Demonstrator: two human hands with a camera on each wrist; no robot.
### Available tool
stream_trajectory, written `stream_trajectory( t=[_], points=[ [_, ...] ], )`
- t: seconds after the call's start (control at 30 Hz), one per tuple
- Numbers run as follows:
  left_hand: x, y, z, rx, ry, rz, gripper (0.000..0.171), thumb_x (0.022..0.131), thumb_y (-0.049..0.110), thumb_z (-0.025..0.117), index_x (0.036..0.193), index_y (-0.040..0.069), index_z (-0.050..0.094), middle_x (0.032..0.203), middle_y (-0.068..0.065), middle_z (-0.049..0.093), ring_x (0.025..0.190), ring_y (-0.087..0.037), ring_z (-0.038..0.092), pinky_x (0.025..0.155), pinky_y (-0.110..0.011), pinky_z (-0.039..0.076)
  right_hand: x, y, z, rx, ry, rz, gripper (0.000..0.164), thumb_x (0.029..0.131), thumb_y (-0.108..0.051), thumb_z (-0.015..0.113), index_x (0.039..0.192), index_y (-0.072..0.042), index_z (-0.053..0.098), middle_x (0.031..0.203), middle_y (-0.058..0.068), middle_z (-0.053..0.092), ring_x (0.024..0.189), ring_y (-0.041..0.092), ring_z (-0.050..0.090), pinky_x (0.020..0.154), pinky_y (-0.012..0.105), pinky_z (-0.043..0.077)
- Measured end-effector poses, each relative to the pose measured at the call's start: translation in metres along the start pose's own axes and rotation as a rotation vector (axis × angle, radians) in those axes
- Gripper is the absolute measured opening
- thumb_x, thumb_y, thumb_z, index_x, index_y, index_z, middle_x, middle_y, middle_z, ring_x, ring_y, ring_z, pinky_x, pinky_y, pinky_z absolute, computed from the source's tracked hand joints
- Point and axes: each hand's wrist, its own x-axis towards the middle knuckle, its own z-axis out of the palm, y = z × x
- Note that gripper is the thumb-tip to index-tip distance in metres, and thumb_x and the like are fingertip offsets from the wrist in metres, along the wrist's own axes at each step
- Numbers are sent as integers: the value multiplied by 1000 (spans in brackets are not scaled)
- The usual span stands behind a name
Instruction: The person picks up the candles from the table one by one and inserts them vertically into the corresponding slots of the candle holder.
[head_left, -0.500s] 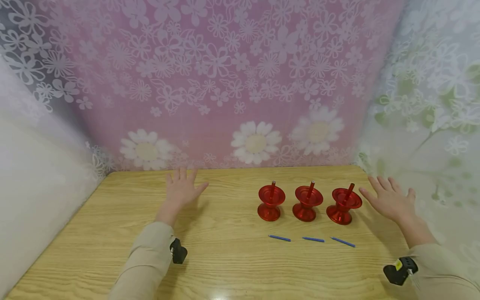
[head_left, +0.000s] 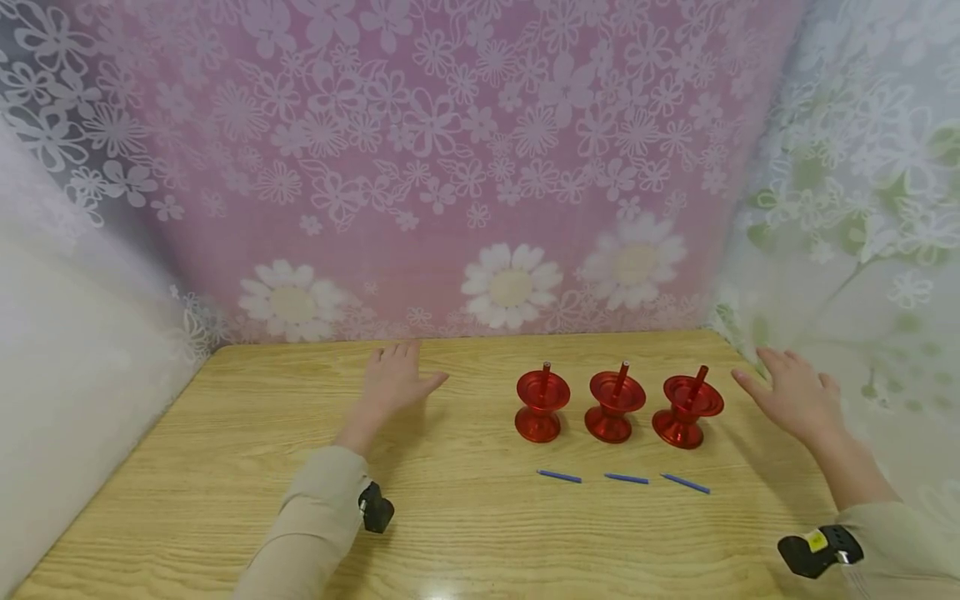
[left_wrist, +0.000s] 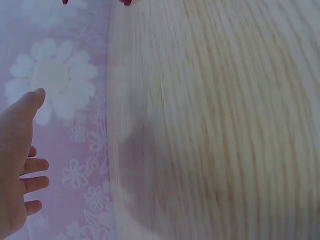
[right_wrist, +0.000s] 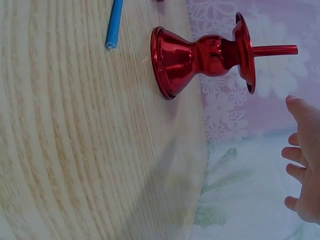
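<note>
Three shiny red candle holders, each with a dished top and an upright tube, stand in a row on the table: a left one [head_left: 538, 423], a middle one [head_left: 609, 425] and a right one [head_left: 678, 428]. In front of them lie three thin blue candles, the left [head_left: 558, 476], the middle [head_left: 627, 478] and the right [head_left: 685, 483]. My left hand [head_left: 393, 382] hovers over the table left of the row, fingers spread and holding nothing. Just right of the right holder, my right hand [head_left: 798, 400] is raised, also spread and bare. The right wrist view shows that holder [right_wrist: 215, 55] apart from my fingers.
The wood-grain table [head_left: 450, 517] meets a pink flowered backdrop [head_left: 420, 167] at its far edge. A white cloth wall [head_left: 67, 350] borders it on the left, a pale leafy one [head_left: 847, 317] on the right. Each wrist carries a small black camera [head_left: 376, 507].
My left hand has moved right, toward the candle holders. My right hand has shifted slightly right. The holders and candles have stayed in place.
</note>
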Motion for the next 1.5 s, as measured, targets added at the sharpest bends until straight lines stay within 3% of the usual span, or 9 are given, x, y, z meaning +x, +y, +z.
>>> stream_trajectory(
  t=[0.33,0.73,1.03,1.27,1.5],
  points=[
    [-1,36,1,-78,59,118,71,82,60,56,124,4,51,120,-11,57,115,-28,49,97,-47,33,-11,-11,-10,106,62,-37,61,93,-39,52,121,15,45,111,35,52,99,53,46,73,63,35],
    [1,68,4,-120,7,228,78,79,63,57,132,7,46,127,-9,53,119,-27,47,98,-46,33,-18,-35,-23,281,83,-62,47,91,-26,58,119,11,49,103,31,55,94,46,51,69,55,40],
    [0,84,6,-98,7,300,69,79,64,57,119,8,55,114,-4,57,111,-23,50,96,-42,34,-24,-69,-28,329,82,-108,41,90,-24,61,117,6,53,97,19,58,90,36,52,63,38,42],
    [2,94,9,-86,-45,325,78,80,66,53,133,10,47,129,-5,51,122,-24,43,101,-43,30,-26,-87,-27,346,31,-130,40,89,-22,62,117,5,54,100,21,59,90,35,55,59,33,44],
    [1,101,10,-58,-87,335,78,80,68,51,135,12,45,132,-4,49,123,-23,42,102,-42,30,-25,-107,-25,403,-6,-154,43,89,-24,64,119,4,54,100,14,60,87,27,55,64,29,47]
  ],
)
